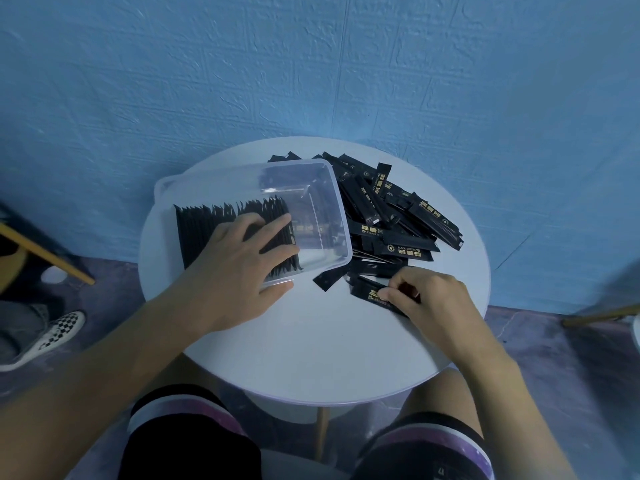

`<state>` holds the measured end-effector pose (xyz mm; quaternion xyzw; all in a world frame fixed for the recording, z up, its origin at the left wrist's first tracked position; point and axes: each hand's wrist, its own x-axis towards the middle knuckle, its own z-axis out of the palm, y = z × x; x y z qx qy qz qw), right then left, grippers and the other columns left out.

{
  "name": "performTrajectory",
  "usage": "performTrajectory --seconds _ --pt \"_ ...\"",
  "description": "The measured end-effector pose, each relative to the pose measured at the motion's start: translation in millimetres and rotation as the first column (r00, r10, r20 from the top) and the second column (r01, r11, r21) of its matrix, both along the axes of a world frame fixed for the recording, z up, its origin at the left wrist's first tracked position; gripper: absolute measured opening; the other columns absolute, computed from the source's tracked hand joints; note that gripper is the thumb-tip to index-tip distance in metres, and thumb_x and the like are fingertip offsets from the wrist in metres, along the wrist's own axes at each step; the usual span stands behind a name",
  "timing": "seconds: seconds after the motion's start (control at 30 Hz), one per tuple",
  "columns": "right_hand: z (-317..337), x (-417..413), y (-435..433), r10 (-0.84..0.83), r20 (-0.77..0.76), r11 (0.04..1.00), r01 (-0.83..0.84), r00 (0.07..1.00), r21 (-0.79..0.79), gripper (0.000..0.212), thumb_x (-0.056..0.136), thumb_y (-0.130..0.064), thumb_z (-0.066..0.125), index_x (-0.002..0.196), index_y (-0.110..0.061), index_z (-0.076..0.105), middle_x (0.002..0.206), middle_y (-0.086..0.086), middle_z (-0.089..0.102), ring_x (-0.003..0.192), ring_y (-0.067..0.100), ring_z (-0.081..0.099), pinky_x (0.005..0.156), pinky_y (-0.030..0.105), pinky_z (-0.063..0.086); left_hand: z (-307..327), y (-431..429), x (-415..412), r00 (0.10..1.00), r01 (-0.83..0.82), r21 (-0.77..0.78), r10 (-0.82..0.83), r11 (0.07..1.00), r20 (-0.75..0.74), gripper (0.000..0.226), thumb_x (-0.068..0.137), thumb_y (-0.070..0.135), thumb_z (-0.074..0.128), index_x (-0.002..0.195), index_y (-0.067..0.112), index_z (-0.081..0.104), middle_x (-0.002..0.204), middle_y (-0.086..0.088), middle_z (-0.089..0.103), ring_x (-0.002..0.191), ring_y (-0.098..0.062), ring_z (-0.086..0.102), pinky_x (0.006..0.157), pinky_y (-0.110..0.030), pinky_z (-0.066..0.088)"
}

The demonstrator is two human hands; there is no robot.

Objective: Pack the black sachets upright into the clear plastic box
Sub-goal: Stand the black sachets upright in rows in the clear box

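While the left hand (242, 258) lies flat, its straight, spread fingers (277, 221) pressing on the row of packed sachets (207, 220) and its thumb against the near wall of the clear plastic box (341, 209), the right hand (426, 296) curls its fingers and thumb round one loose sachet (372, 294) lying on the round white bench (311, 341). That sachet sits just right of the box's near corner, its long axis running from far left to near right. The right hand is plainly the nearer one, and the unfilled part of the box lies to its left and farther off, past the right end of the row. The box is thin, glossy, see-through plastic with rounded corners; it appears tilted, though what props it cannot be told. The packed sachets stand on edge, slim matte black strips with jagged crimped tops. A heap of loose sachets (398, 216), printed in gold, sprawls at the far right, touching the box.
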<state>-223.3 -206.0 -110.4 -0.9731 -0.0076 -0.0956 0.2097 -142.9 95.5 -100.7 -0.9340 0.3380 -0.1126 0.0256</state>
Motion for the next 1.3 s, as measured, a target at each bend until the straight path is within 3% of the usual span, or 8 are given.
performTrajectory --seconds 0.1,0.27,0.43,0.77,1.0,1.1,1.2,1.3 --pt "2 -3 2 0.014 -0.015 1.0 -0.014 1.0 0.009 0.018 0.089 -0.049 0.067 0.099 -0.035 0.068 0.092 -0.016 0.067 0.082 0.01 0.057 0.07 0.021 0.038 0 0 0 1.0 0.002 -0.002 -0.002 1.0 0.01 0.055 0.091 0.06 0.036 0.136 0.033 0.055 0.161 0.0 0.033 0.132 -0.031 0.038 0.102 -0.053 0.039" --pt "3 -8 -3 0.082 -0.153 0.996 -0.085 0.985 -0.012 0.048 0.08 -0.055 0.074 0.124 -0.04 0.064 0.104 -0.019 0.057 0.094 0.005 0.051 0.079 0.022 0.037 -1 0 1 1.0 0.007 -0.005 -0.007 1.0 0.017 0.055 0.091 0.06 0.037 0.135 0.032 0.056 0.16 0.0 0.035 0.131 -0.032 0.04 0.101 -0.053 0.039" --pt "2 -4 -5 0.096 -0.155 0.994 -0.102 0.983 -0.03 0.024 0.085 -0.041 0.074 0.108 -0.038 0.069 0.099 -0.016 0.057 0.086 0.006 0.051 0.074 0.022 0.039 -2 0 1 1.0 0.008 -0.01 -0.008 1.0 0.026 0.054 0.091 0.059 0.038 0.133 0.032 0.057 0.159 -0.001 0.036 0.13 -0.032 0.041 0.1 -0.053 0.04" --pt "2 -3 3 0.046 -0.018 0.996 -0.048 0.999 -0.081 0.015 0.092 -0.038 0.063 0.096 -0.029 0.075 0.09 -0.015 0.062 0.08 0.007 0.053 0.069 0.025 0.04 -1 0 1 1.0 0.003 -0.011 -0.003 1.0 0.016 0.056 0.09 0.061 0.036 0.134 0.033 0.057 0.16 0.0 0.034 0.132 -0.032 0.039 0.102 -0.054 0.038" --pt "18 -6 8 -0.014 -0.103 0.988 -0.002 0.995 -0.156 0.021 0.091 -0.026 0.063 0.111 -0.03 0.07 0.099 -0.009 0.071 0.093 0.022 0.063 0.071 0.03 0.038 -1 -1 1 1.0 0.013 -0.033 -0.013 0.999 0.026 0.054 0.09 0.059 0.038 0.131 0.03 0.059 0.158 -0.002 0.038 0.129 -0.033 0.041 0.101 -0.054 0.039" --pt "37 -6 7 -0.055 -0.093 0.996 0.048 0.994 -0.077 0.002 0.09 -0.031 0.065 0.092 -0.032 0.065 0.073 -0.013 0.068 0.076 0.019 0.062 0.074 0.033 0.047 -3 -1 0 0.999 0.013 -0.036 -0.012 0.999 0.038 0.054 0.09 0.058 0.038 0.131 0.03 0.06 0.158 -0.002 0.038 0.129 -0.033 0.041 0.101 -0.054 0.039" --pt "63 -4 22 -0.079 0.032 0.993 0.076 0.996 0.087 0.012 0.088 -0.035 0.065 0.081 -0.029 0.058 0.065 -0.014 0.067 0.067 0.009 0.06 0.069 0.03 0.045 -3 -1 0 0.999 0.007 -0.037 -0.006 0.999 0.043 0.055 0.09 0.059 0.038 0.132 0.03 0.06 0.158 -0.002 0.038 0.129 -0.033 0.041 0.101 -0.054 0.039" --pt "81 8 60 -0.067 0.151 0.987 0.043 0.986 0.157 0.015 0.088 -0.034 0.064 0.081 -0.025 0.055 0.065 -0.012 0.065 0.067 0.013 0.058 0.068 0.032 0.045 -4 -1 0 0.999 0.007 -0.036 -0.006 0.999 0.042 0.053 0.09 0.058 0.042 0.132 0.03 0.058 0.159 -0.001 0.036 0.131 -0.033 0.039 0.102 -0.054 0.038"
